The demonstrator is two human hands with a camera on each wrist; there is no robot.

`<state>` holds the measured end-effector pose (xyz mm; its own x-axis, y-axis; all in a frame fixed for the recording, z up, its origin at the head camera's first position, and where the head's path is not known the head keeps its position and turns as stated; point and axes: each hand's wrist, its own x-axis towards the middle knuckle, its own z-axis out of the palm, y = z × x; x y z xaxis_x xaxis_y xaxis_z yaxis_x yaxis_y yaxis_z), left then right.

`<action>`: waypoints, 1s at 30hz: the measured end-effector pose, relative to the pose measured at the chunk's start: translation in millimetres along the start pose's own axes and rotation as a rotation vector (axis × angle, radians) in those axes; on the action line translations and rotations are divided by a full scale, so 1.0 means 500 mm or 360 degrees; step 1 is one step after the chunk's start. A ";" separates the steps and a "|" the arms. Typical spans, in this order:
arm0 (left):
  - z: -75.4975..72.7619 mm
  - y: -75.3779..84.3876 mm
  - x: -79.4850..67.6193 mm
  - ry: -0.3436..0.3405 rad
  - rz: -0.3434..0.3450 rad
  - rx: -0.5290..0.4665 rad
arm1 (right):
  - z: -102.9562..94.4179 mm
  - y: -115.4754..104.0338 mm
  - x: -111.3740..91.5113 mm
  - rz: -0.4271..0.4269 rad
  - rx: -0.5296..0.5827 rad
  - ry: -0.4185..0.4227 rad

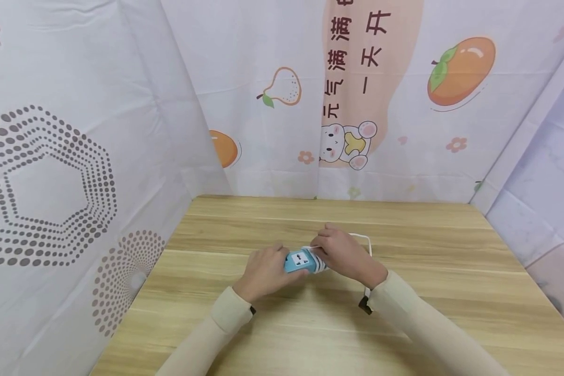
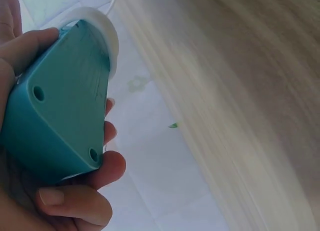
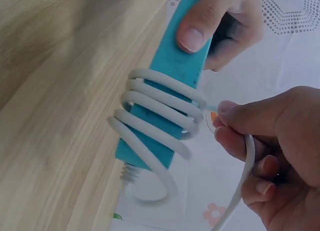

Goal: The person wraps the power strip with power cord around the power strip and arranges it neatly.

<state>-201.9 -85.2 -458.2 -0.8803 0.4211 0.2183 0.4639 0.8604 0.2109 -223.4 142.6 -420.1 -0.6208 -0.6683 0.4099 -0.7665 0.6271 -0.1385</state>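
A blue power strip (image 1: 297,260) with a white socket face is gripped at one end by my left hand (image 1: 266,271), above the table. In the left wrist view, the strip's teal underside (image 2: 70,86) shows two screw holes, with fingers and thumb around its edges. Several turns of white cord (image 3: 160,103) wrap the other end, seen in the right wrist view. My right hand (image 1: 345,254) pinches the cord's free length between thumb and fingers (image 3: 235,121), close beside the strip. From there the cord runs down to a black plug (image 1: 365,305) near my right wrist.
The wood-grain table (image 1: 404,235) spreads beneath both hands. Printed white curtains (image 1: 263,136) stand behind it and along the left side (image 1: 136,130). The loose cord (image 1: 370,245) loops behind the right hand.
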 end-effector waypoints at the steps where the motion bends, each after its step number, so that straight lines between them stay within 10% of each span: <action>1: 0.000 0.000 0.000 0.0011 -0.0008 0.0004 | 0.000 0.000 0.000 0.0007 0.0008 0.0006; 18: 0.010 -0.021 0.010 0.0320 -0.0111 0.0012 | 0.005 -0.001 -0.004 -0.0017 0.0115 0.0186; 30: 0.007 -0.024 0.010 0.0337 -0.0115 0.0000 | 0.011 -0.003 -0.010 0.0003 0.0091 0.0244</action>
<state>-212.0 -92.4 -463.0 -0.8708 0.2889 0.3978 0.4005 0.8861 0.2332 -220.0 142.8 -426.7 -0.5930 -0.5955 0.5419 -0.7763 0.6015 -0.1884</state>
